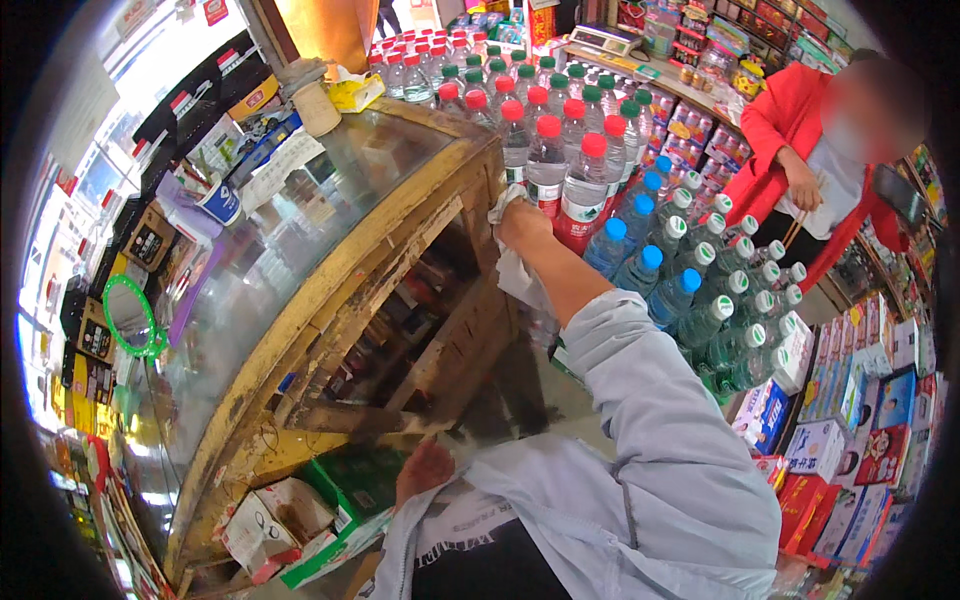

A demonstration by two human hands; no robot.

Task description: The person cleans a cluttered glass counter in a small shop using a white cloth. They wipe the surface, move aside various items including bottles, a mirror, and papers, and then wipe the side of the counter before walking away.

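Observation:
My right hand (525, 223) reaches out to the far corner of a wood-framed glass display counter (322, 289). It grips a crumpled white cloth (514, 193), pressed to the corner post, with part hanging below. Just past the hand, red-capped water bottles (583, 184) stand in a dense group. My left hand (425, 469) is low, near my body, below the counter's open wooden back (420, 315). Its fingers are blurred and partly hidden, so its grip is unclear. A green carton (352, 484) sits beside it.
Blue-capped bottles (643, 262) and white-capped bottles (739, 300) crowd beside my right arm. A person in a red coat (780, 112) stands beyond, holding thin sticks. On the counter are a green-framed mirror (129, 316), a paper cup (219, 202) and a pale container (316, 109). Stacked boxes (814, 442) are at right.

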